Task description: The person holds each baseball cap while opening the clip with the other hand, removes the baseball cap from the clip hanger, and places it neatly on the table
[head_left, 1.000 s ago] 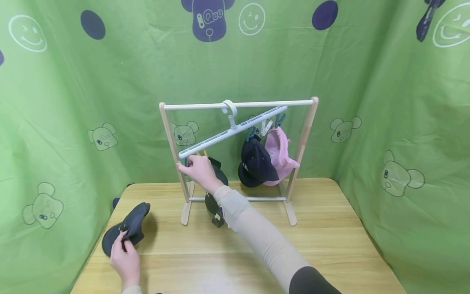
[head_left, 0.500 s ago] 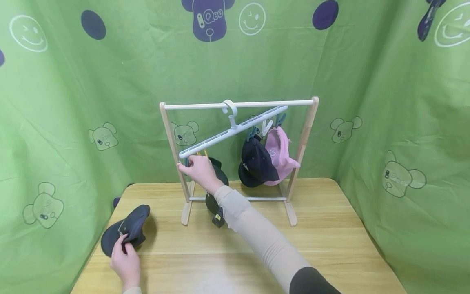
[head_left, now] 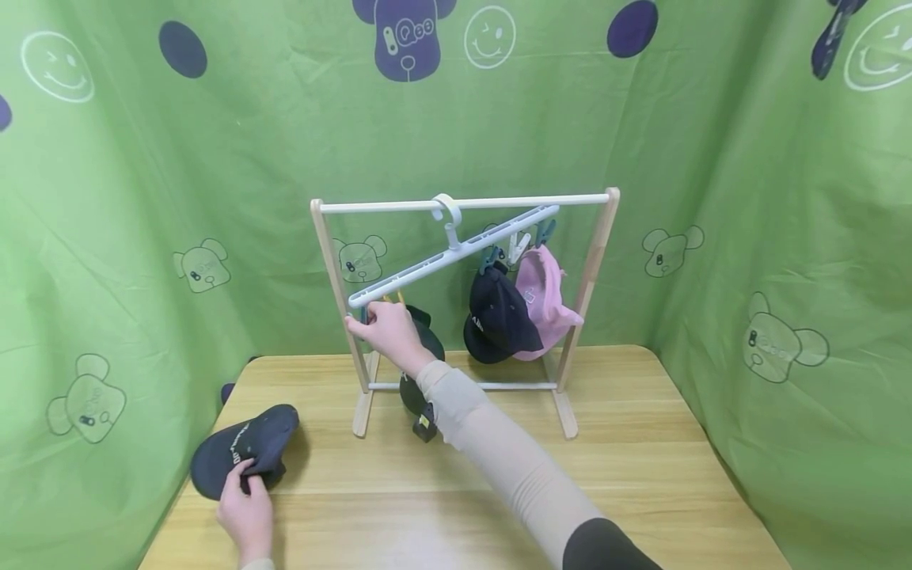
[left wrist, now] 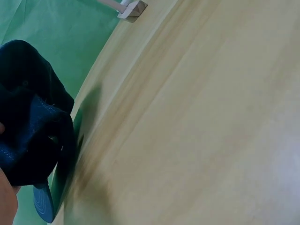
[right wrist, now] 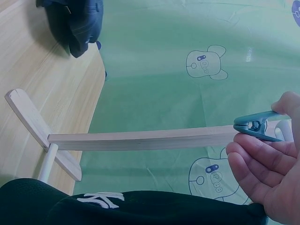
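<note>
At the table's left edge, my left hand (head_left: 245,511) pinches the rim of a navy baseball cap (head_left: 260,435) with pale lettering; the left wrist view shows its folded dark cloth (left wrist: 33,126) close up. My right hand (head_left: 387,336) reaches to the low left end of a tilted pale blue hanger (head_left: 413,273). Between thumb and fingers it pinches a teal clothespin (right wrist: 255,123), with no cap in the clothespin. Just behind that hand hangs a dark cap (head_left: 412,392), partly hidden by the arm and held by yellow clothespins.
The hanger hooks onto a wooden rack (head_left: 527,202) on the table (head_left: 641,475). From its raised right side hang a black cap (head_left: 496,317) and a pink cap (head_left: 545,305), with teal and white clothespins (head_left: 518,247) there. A green printed curtain (head_left: 456,142) surrounds the table.
My left hand has turned the navy cap, so its crown has swung to the right and lower and more lettering shows. The right hand has stayed at the clothespin.
</note>
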`<act>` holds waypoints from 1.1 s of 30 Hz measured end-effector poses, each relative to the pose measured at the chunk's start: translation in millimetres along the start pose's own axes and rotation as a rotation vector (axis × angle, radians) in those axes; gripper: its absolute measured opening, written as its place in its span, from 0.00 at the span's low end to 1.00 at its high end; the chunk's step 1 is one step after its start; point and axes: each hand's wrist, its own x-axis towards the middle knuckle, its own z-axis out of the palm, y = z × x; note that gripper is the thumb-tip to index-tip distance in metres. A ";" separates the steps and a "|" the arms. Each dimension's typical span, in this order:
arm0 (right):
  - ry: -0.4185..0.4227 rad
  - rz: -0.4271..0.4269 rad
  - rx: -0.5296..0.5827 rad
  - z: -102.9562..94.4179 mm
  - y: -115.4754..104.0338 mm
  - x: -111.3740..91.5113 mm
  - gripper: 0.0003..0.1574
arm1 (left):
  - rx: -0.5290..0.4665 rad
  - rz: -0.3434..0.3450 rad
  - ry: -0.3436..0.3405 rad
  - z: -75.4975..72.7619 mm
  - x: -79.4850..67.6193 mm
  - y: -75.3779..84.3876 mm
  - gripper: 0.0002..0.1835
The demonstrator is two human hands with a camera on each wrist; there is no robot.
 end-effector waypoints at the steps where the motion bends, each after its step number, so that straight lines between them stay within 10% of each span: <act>1: 0.002 -0.001 0.001 -0.2 -0.1 -0.1 0.24 | 0.004 -0.003 -0.009 -0.3 -0.6 -0.1 0.12; 33: 0.003 -0.008 -0.013 -0.1 1.7 -0.8 0.25 | 0.095 -0.022 -0.172 2.7 -9.9 -14.9 0.11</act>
